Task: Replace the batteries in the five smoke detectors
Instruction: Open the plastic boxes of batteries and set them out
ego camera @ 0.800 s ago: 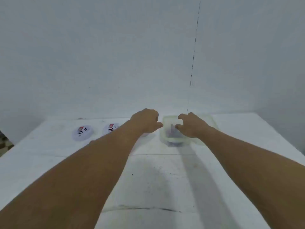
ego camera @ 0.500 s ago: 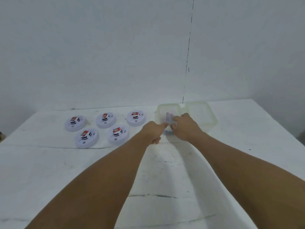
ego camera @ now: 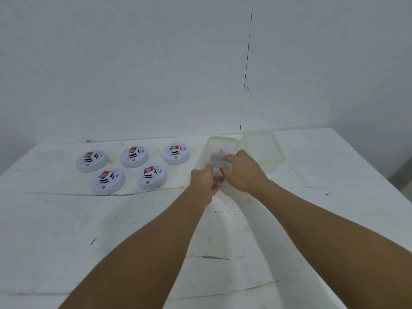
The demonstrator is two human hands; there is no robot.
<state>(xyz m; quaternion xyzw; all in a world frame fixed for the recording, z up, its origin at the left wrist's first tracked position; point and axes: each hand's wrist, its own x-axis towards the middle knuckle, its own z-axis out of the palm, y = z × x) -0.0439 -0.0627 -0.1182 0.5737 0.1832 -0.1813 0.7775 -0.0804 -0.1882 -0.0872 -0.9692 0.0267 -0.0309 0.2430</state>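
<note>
Five smoke detectors [ego camera: 131, 167] lie face-down in two rows at my table's [ego camera: 66, 230] far left; right of them, my right hand [ego camera: 242, 170] pinches something pale and blurred inside the clear tub [ego camera: 209, 144]; my left hand [ego camera: 204, 180], fingers curled, grips its near edge.

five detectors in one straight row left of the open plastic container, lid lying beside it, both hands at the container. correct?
Not quite. The head view shows the smoke detectors in two rows, three behind and two in front. The rest holds: the container is open, its lid beside it, left hand and right hand at it.
</note>
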